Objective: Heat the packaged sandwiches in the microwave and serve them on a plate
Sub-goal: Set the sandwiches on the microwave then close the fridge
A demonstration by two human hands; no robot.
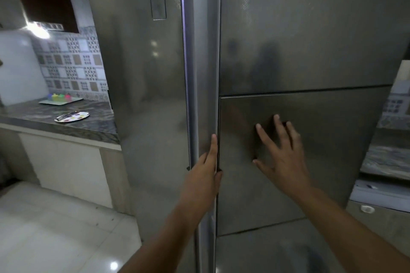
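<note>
A tall steel double-door fridge (310,51) fills the view, both doors closed. My left hand (205,175) lies along the vertical handle strip (205,73) between the doors, fingers curling into the edge of the right door. My right hand (280,153) is spread flat, fingers apart, against the lower panel of the right door (332,139). No sandwiches, microwave or serving plate are visible.
A dark stone counter (73,126) stands at the left, bearing a white plate with coloured dots and a utensil (72,117) and a tray of small coloured bottles (60,99). Pale glossy floor (55,228) lies at lower left. Another counter edge (388,162) shows at the right.
</note>
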